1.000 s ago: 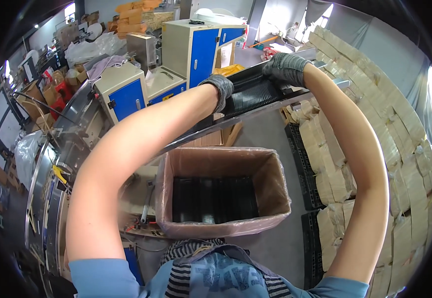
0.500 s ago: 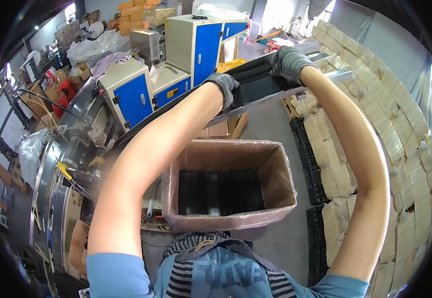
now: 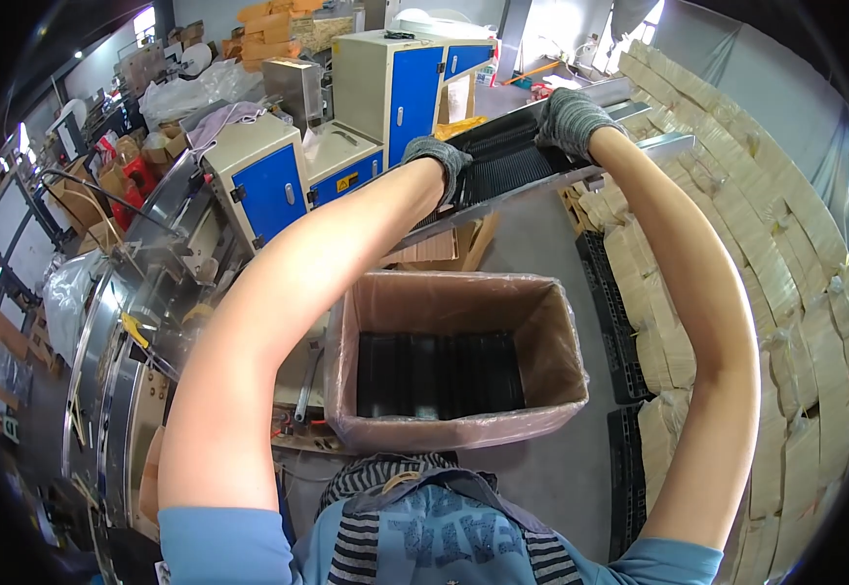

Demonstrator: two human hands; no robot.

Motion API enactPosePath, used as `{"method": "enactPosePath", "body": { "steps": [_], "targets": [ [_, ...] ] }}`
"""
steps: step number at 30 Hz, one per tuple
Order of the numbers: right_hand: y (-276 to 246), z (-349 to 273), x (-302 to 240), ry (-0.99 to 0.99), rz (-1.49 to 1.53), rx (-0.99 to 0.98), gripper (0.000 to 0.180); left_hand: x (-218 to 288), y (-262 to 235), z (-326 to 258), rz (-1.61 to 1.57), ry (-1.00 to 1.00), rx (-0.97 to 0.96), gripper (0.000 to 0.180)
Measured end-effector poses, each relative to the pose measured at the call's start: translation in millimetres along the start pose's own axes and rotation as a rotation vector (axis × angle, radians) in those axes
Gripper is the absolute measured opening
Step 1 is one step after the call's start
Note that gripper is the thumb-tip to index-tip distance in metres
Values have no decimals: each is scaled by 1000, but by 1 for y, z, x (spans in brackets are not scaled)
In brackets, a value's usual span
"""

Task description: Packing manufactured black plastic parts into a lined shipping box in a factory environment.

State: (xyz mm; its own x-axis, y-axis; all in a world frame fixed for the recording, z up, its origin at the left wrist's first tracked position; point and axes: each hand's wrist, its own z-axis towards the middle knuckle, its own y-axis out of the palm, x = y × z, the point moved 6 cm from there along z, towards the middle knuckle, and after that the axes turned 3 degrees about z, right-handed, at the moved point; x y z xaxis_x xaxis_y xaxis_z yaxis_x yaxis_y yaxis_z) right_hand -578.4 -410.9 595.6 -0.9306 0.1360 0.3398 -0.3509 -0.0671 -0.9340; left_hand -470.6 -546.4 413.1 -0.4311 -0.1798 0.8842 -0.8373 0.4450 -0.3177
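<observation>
A packed row of thin black pieces (image 3: 504, 166), set side by side, lies in a slanting metal trough (image 3: 527, 198) ahead of me. My left hand (image 3: 436, 168), in a grey knit glove, is closed around the row's left end. At the right end my right hand (image 3: 574, 124), gloved alike, has its fingers curled down over the pieces. Their fingertips are partly hidden. Below my arms stands an open carton (image 3: 458, 432) lined with clear plastic film. More black pieces (image 3: 439, 375) lie in rows across its bottom.
Cream-coloured cabinets with blue doors (image 3: 270, 193) stand beyond the trough, and metal machinery (image 3: 102, 390) runs along my left. Stacked pale wrapped bundles (image 3: 727, 234) rise on the right, beside black pallets (image 3: 627, 458). A second carton (image 3: 434, 252) sits under the trough.
The view has shifted slightly, so the cabinets and carton appear a little further right. Both hands stay at the ends of the black row, with hardly any movement.
</observation>
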Motion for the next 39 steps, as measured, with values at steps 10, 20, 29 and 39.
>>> {"method": "enactPosePath", "body": {
  "steps": [10,20,29,39],
  "targets": [
    [5,-1,2,56,139,33,31,50,-28,-98,540,353,260,30],
    [18,6,-34,-1,336,79,22,-4,-61,-120,527,555,452,33],
    [29,17,-30,34,395,66,18,-45,-28,-191,612,1270,405,44],
    [29,23,-38,-104,188,226,16,-42,-40,-185,549,1297,273,44]
  ]
}}
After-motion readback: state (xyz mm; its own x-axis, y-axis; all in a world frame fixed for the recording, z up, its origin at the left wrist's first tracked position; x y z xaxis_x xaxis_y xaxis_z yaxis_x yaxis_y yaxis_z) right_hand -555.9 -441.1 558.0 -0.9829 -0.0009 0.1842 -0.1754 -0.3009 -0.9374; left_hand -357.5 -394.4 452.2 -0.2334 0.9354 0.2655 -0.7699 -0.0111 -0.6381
